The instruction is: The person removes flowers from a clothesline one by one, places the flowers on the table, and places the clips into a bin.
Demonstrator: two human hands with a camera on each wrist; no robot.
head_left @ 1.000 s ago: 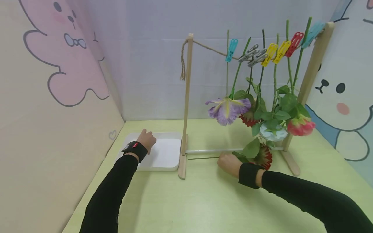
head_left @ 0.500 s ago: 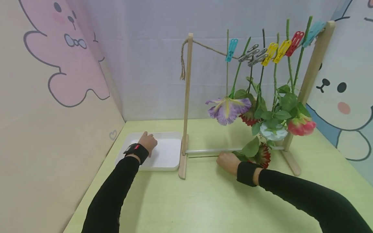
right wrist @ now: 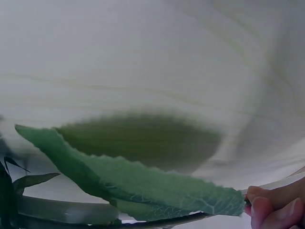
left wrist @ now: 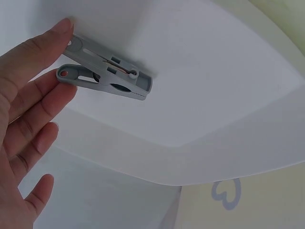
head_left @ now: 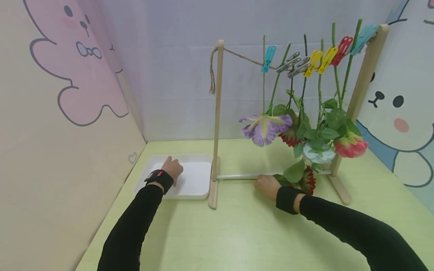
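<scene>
One grey plastic clothespin (left wrist: 112,76), pinched by the left hand (head_left: 173,168) over the white rectangular tray (head_left: 196,178), calls for steady pressure, while the right hand (head_left: 268,186), gripping the slim-stemmed red flower (head_left: 309,180), should be gentle.

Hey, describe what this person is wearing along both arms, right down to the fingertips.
The left sleeve and right sleeve are both long and black. Beyond each sleeve sits a broad black wristband: the left wristband carries a small red mark; the right wristband looks plain from the head view. No gloves show.
</scene>
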